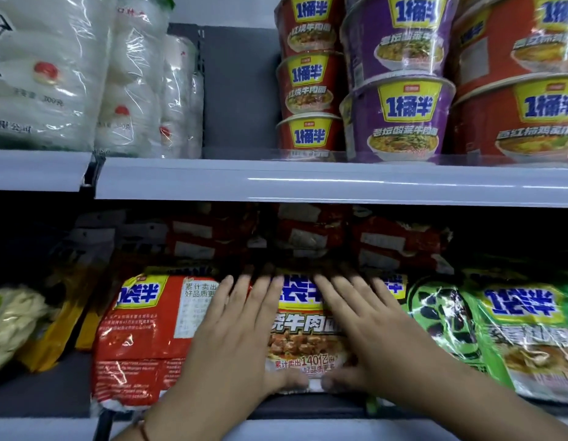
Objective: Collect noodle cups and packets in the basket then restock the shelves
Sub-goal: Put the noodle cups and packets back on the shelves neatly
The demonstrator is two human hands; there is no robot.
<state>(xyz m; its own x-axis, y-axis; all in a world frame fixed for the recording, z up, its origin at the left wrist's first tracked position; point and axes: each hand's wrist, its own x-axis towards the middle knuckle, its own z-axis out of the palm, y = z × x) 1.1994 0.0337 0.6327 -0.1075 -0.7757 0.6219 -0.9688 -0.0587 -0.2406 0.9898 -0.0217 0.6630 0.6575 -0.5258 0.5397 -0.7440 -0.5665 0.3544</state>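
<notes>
A red multi-pack of noodle packets (303,335) lies flat on the lower shelf (40,396). Both hands rest on top of it, fingers spread and pointing into the shelf. My left hand (238,338) covers its left part, thumb at the front edge. My right hand (368,338) covers its right part, thumb also at the front edge. Another red multi-pack (142,338) lies directly to the left, and a green multi-pack (511,338) to the right. More red packets (308,237) are stacked behind in the dark. No basket is in view.
On the upper shelf (308,183) stand stacked red noodle cups (308,81), purple cups (400,90) and more red cups (524,84) at the right. White vermicelli bags (85,74) fill its left. Yellow and pale packets (28,326) lie at the lower left.
</notes>
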